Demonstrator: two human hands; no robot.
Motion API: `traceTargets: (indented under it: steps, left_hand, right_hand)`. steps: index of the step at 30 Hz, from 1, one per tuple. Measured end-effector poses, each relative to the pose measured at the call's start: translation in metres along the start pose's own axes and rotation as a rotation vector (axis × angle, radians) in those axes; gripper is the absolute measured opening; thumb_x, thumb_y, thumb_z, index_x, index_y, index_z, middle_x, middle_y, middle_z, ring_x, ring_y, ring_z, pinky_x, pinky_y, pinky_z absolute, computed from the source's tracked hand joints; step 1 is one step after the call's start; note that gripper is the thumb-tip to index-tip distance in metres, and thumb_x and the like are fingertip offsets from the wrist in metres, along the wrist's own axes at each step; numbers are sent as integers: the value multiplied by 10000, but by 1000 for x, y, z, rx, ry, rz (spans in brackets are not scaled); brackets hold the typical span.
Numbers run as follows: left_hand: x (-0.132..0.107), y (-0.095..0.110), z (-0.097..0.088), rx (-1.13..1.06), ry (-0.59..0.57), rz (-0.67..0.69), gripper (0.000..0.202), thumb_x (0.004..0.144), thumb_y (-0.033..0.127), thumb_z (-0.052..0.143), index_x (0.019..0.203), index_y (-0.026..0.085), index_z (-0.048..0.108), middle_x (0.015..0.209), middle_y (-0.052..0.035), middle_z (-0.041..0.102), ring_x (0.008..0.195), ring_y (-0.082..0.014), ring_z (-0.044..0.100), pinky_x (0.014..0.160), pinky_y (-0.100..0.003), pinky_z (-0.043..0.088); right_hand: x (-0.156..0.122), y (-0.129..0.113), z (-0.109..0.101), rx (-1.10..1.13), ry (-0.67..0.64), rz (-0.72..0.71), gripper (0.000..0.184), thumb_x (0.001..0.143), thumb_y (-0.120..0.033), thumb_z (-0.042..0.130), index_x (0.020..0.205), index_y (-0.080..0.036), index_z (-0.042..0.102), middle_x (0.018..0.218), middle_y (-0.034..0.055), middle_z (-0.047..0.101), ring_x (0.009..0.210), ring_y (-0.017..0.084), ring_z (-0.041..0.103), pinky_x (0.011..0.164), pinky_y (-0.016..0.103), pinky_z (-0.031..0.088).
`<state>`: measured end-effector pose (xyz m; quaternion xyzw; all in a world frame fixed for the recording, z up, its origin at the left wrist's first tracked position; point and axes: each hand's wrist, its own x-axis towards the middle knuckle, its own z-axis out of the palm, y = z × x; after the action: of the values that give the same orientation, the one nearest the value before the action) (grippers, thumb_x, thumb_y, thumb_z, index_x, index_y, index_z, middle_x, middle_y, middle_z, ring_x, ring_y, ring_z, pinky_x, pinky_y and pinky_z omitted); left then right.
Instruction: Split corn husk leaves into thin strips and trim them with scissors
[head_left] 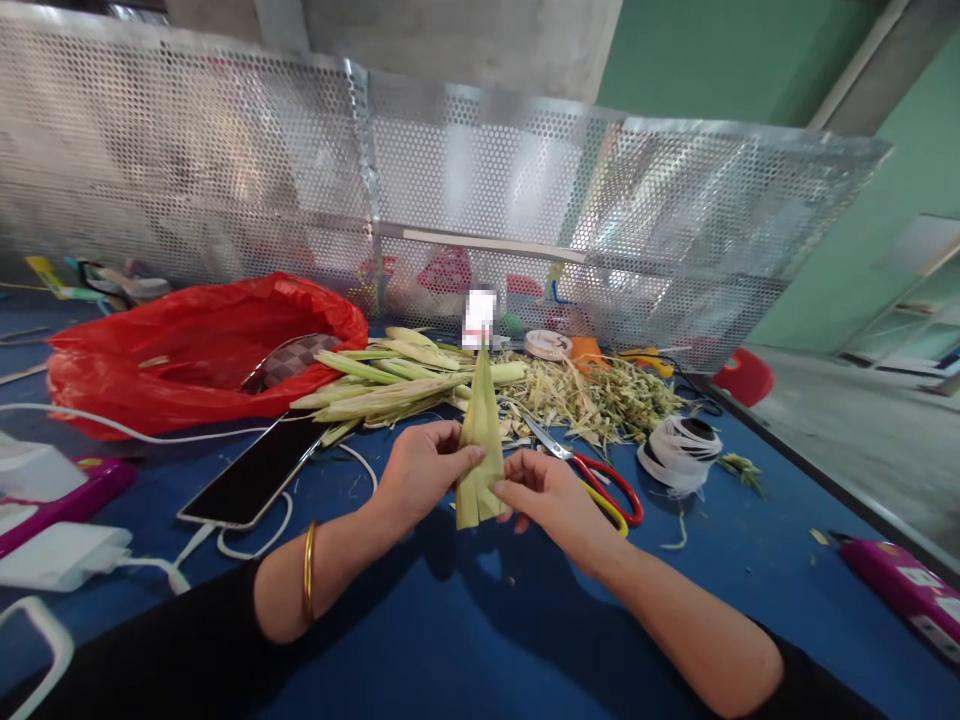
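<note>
A pale green corn husk (481,440) stands upright above the blue table, its narrow tip pointing away and its wide, split end toward me. My left hand (429,462) pinches its left edge, thumb in front. At the lower right edge, my right hand (538,492) grips it between thumb and fingers. Just right of that hand lie scissors (585,470) with red and yellow handles, blades pointing away. A pile of corn husks (397,380) lies behind my left hand, and a heap of dried plant scraps (600,395) is behind my right.
At the left are a red plastic bag (187,350), a phone (255,470) with a white cable, and white chargers (64,555). A spool of white string (679,455) stands right of the scissors. A purple device (904,590) lies by the right edge. A perforated metal screen (480,170) borders the back.
</note>
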<state>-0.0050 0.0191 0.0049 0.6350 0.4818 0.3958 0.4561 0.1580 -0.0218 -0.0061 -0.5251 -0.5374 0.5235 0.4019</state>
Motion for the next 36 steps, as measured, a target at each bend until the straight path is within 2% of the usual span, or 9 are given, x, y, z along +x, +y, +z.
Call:
traceTargets:
  steps: [4,9,14,18,21,24,26,32,36]
  left_hand:
    - [1,-5,0,92,14,88,227,689,345,651,597,149,582,549,47,495,517,-81,407,471,-192,321]
    - [5,-7,0,-40,26,-3,256,682,398,664,705,144,635,578,38,540,501,-84,410,468,-199,315]
    - [4,-3,-1,-63,27,-10,251,669,389,688,700,144,643,590,31,558,530,-97,453,490,-203,335]
    - [2,1,-1,-23,44,16,245,662,381,699,655,143,640,550,42,531,495,-81,403,462,-197,297]
    - [0,3,1,-104,-5,-27,275,656,402,710,712,138,658,592,21,584,505,-89,446,467,-196,328]
    - [-2,2,4,-216,-156,-105,325,618,399,746,783,125,685,678,-22,659,557,-116,534,521,-215,410]
    - [-3,1,6,-263,-214,-158,333,595,387,765,781,122,691,684,-35,675,567,-123,560,557,-232,450]
    - [-1,-1,5,-292,-176,-222,364,575,358,782,834,123,683,742,-51,689,618,-153,624,603,-271,507]
    - [0,1,3,-301,-177,-248,319,563,325,777,782,118,671,707,-37,668,582,-131,598,599,-268,512]
  right_hand:
    - [-1,2,3,-47,4,24,62,680,-218,581,708,-172,549,567,-38,584,526,109,602,448,192,442]
    - [-3,-5,-3,76,-18,12,74,659,-205,556,720,-166,569,617,-21,615,564,106,610,485,192,450]
    - [-5,-6,-5,181,-95,35,164,693,-314,613,746,-164,571,615,-11,608,583,123,613,499,213,466]
    - [-4,1,0,82,-48,31,225,678,-337,697,684,-172,545,564,-38,571,538,110,592,461,195,430]
    - [-2,3,1,67,-4,-7,202,717,-323,670,674,-174,541,555,-34,585,524,103,581,474,198,425]
    - [0,0,-2,61,42,-57,209,738,-348,658,692,-175,552,573,-27,594,546,111,586,493,211,429]
    - [1,-2,-5,63,50,-74,235,738,-380,664,697,-174,557,586,-25,591,559,121,592,497,221,426]
    - [1,-2,-11,153,74,-66,298,725,-427,693,655,-166,567,589,-17,593,522,105,557,479,218,412]
    - [8,-1,-27,387,94,-11,276,689,-376,748,664,-161,576,575,-31,563,480,75,524,451,190,407]
